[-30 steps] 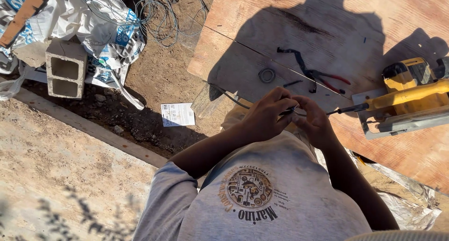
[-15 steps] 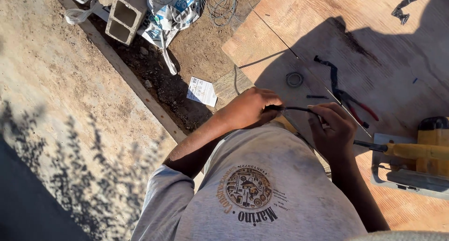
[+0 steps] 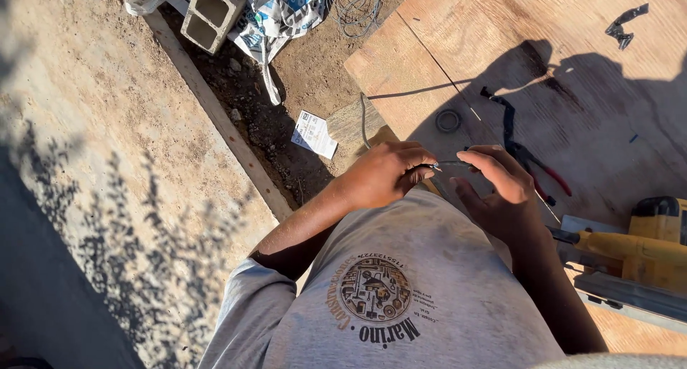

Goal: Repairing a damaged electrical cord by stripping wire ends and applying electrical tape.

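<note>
Left hand point(image 3: 383, 174) fingers pinched on thin dark wire point(image 3: 451, 164); right hand point(image 3: 501, 193) fingers curled round its other end, grip seemingly light. Wire held above large plywood sheet point(image 3: 458, 47). Red-handled pliers point(image 3: 533, 165) just beyond; yellow power saw point(image 3: 633, 258) right.

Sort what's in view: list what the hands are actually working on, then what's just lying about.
In hand:
- thin dark wire, pinched between left hand and right hand

Lying about:
- red-handled pliers on plywood sheet
- small black ring
- yellow power saw
- grey concrete block
- white paper slip
</note>
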